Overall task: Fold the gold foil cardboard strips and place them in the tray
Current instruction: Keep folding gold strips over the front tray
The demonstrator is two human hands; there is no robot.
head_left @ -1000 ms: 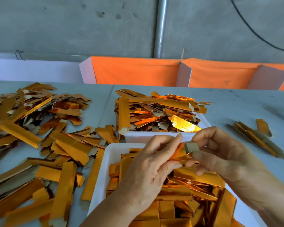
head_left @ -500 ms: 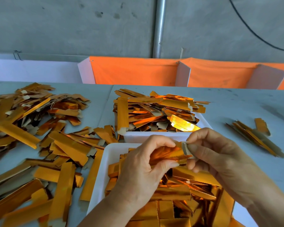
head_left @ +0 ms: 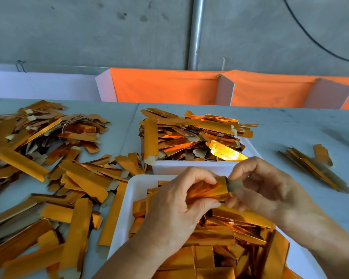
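Both hands hold one gold foil strip (head_left: 207, 190) above the near white tray (head_left: 129, 200). My left hand (head_left: 175, 208) wraps around its gold body. My right hand (head_left: 258, 186) pinches the grey cardboard tab at its right end. The near tray is full of gold strips. A second white tray (head_left: 189, 167) just behind it is heaped with more gold strips. Loose flat strips (head_left: 48, 178) cover the table to the left.
A small bundle of strips (head_left: 314, 168) lies on the grey table at the right. Orange and white dividers (head_left: 169, 87) stand along the table's far edge, with a concrete wall and a metal pipe (head_left: 195, 33) behind.
Both hands have sunk slightly toward the near tray. The strip has gone from a flat hold to being curled inside my left hand, with my right fingers bending its end tab.
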